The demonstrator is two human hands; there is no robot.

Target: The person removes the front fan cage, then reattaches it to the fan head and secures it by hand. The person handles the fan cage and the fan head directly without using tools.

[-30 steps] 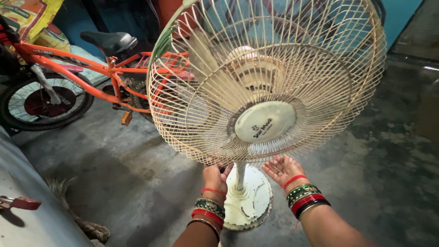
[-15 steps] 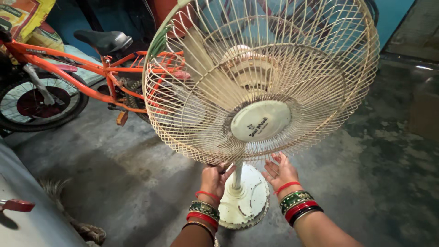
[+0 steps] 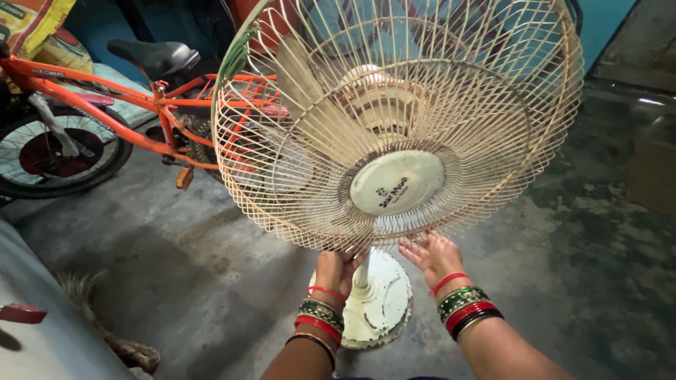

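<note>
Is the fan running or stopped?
Stopped: the blades behind the wire guard look sharp, not blurred.

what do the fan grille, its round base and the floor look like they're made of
Grille: thin metal wire painted cream, going by the fine welded spokes and rings; darker worn spots near the hub.
Base: looks like painted metal, cream with chipped, rusty patches, though heavy plastic can't be ruled out.
Floor: bare grey cement, matte and blotchy.
Both the left hand and right hand touch the grille's lower edge.

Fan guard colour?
Cream wire fan guard, grimy, with a round cream centre cap; head view.
</note>
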